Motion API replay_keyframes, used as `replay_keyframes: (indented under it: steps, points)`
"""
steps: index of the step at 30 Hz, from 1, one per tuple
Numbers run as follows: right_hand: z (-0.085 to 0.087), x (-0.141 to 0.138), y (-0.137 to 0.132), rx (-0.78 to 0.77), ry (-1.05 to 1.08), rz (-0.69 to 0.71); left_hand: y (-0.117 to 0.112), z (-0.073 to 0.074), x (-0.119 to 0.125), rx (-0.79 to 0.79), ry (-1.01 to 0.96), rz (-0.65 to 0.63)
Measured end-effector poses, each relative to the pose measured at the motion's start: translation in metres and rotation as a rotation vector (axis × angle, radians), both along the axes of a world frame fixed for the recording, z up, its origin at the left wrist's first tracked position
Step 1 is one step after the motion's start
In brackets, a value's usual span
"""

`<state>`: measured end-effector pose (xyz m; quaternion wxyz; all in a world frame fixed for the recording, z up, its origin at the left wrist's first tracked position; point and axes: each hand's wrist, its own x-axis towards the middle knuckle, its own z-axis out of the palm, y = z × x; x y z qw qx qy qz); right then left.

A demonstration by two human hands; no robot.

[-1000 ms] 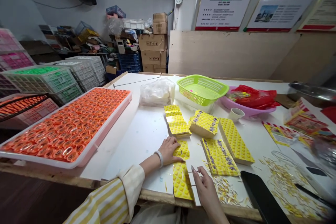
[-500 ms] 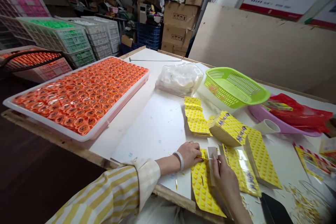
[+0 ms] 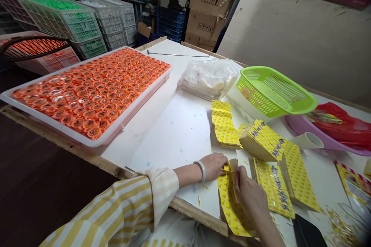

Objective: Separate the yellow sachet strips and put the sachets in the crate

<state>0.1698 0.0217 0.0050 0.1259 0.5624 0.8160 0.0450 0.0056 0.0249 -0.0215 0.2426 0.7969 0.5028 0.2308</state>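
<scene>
A yellow printed card (image 3: pixel 230 204) lies flat at the near edge of the white table (image 3: pixel 174 131). My left hand (image 3: pixel 213 165), with a pale bangle on the wrist, pinches its upper end. My right hand (image 3: pixel 251 197) rests on the same card, fingers closed on its top fold, touching the left fingertips. Just beyond the hands lie stacks of the same yellow cards (image 3: pixel 224 127), a tilted yellow bundle (image 3: pixel 265 139) and more flat yellow cards (image 3: pixel 275 187).
A white tray of orange caps (image 3: pixel 87 92) fills the left of the table. Behind the cards sit a clear plastic bag (image 3: pixel 208 79), a green basket (image 3: pixel 274 90), a purple bowl with red plastic (image 3: pixel 333 127) and a small white cup (image 3: pixel 308 141). Crates and cartons stand behind.
The view has swung left and down. My right hand has moved up the card to meet my left hand, and both now pinch its top end, which is folded up.
</scene>
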Motion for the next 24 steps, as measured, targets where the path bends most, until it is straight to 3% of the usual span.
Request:
replay_keyframes:
  steps: [8, 17, 20, 24]
  points:
    - [0.003, -0.006, -0.001, -0.045, -0.077, 0.112, -0.007, 0.002, 0.002, -0.06, 0.009, 0.083]
    - [0.01, -0.016, -0.003, -0.098, -0.117, 0.045, -0.007, 0.012, -0.001, -0.074, 0.078, 0.107]
    - [0.012, -0.014, 0.003, -0.166, -0.093, 0.066, -0.021, 0.02, 0.001, -0.024, 0.103, 0.121]
    - [0.013, -0.01, 0.015, -0.283, -0.011, 0.105, -0.052, 0.023, 0.01, 0.165, 0.173, 0.028]
